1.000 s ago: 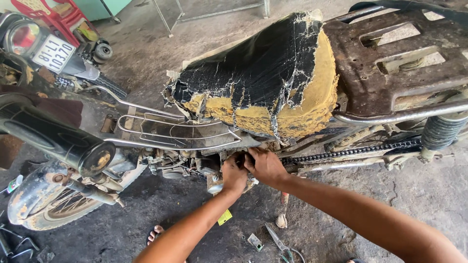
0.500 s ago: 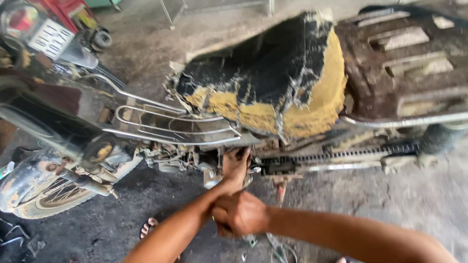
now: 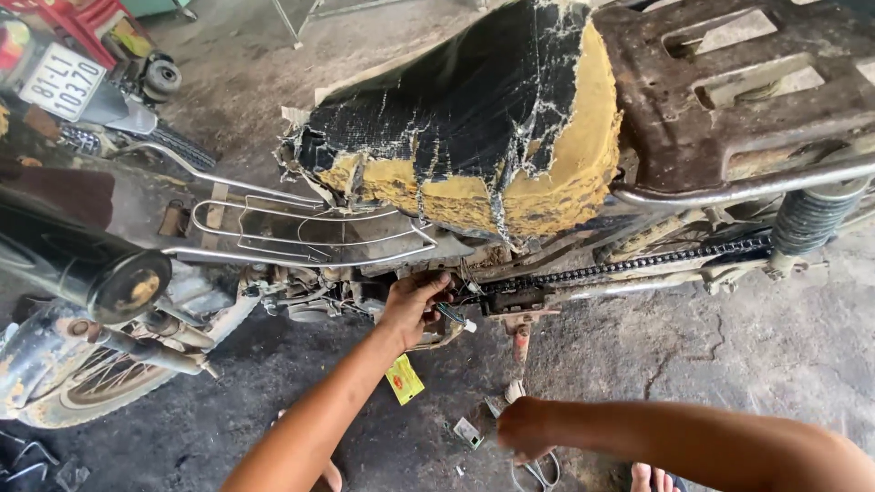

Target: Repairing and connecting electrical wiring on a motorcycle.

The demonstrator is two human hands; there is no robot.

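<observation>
From the head view we see the left hand curled against the motorcycle's engine area under the torn seat (foam showing). The right hand, fingers bent, reaches small tools on the floor; its grip we cannot tell.

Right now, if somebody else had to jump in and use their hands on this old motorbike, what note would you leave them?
Left hand: up at the engine area under the torn seat, fingers on a small part beside the drive chain; what it grips is too small to tell.
Right hand: low at the floor, over small metal bits near the kickstand; whether it holds anything is hidden.
Nearby: a yellow packet on the floor, a rusty rear rack, a chrome leg frame.
Done: the bike's side is stripped open, chain bare.
Left: cannot tell from here.
</observation>
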